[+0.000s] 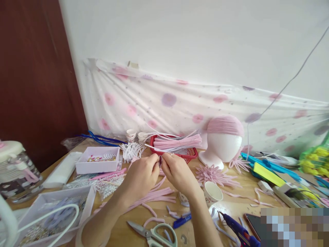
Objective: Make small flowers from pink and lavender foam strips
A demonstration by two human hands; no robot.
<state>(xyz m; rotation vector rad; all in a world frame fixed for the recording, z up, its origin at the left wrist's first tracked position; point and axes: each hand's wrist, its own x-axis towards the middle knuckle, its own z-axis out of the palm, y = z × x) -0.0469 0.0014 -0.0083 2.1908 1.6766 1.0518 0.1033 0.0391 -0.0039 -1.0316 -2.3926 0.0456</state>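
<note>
My left hand [142, 173] and my right hand [181, 173] meet above the middle of the table, fingers closed and thumbs together. Between them shows a small dark thing [160, 160], too small to name. A white fuzzy stem [153, 148] ends near my fingertips; I cannot tell whether they hold it. Just behind is a red basket [191, 154] with a bundle of pink pipe cleaners [177, 141]. Loose pink pipe cleaners [151, 199] lie beneath my hands. Scissors [151, 235] and a blue pen [182, 221] lie between my forearms.
A white foam head [223, 145] wrapped in pink stands right, with a pink pipe-cleaner flower [212, 174] and paper cup [213, 192] before it. A glue gun [238, 228] and phone [253, 223] lie front right. White bead boxes [96, 166] stand left.
</note>
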